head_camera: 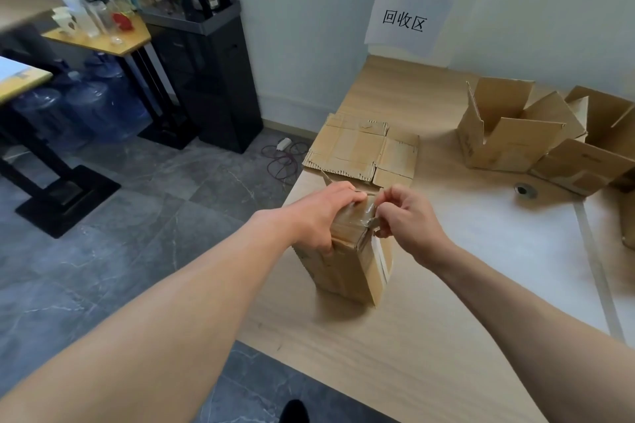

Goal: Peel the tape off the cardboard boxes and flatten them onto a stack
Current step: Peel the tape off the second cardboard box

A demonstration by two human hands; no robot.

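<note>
My left hand (pixel 321 215) is clamped over the top of a small cardboard box (pixel 347 264), fingers curled down its far edge and thumb on the near face. My right hand (pixel 410 216) pinches a loose end of the clear tape (pixel 362 215) between thumb and curled fingers, right at the box's top corner. The tape is glossy and wrinkled where it crosses the lid; the box is tall, narrow, plain brown, with creased edges and a pale strip down its right side. It stands upright in the middle of the frame, near the left edge of a pale wood-grain table (pixel 446 302). Just beyond it, at the same edge, lies a flat stack of cardboard (pixel 360 151) with ragged corrugated edges. At the right of the frame sit open boxes (pixel 515 129) with flaps raised. A paper sign (pixel 405 22) with printed characters hangs on the wall above. To the left, grey marbled floor tiles (pixel 120 216), a black water dispenser (pixel 206 55) and blue water jugs (pixel 86 106).
</note>
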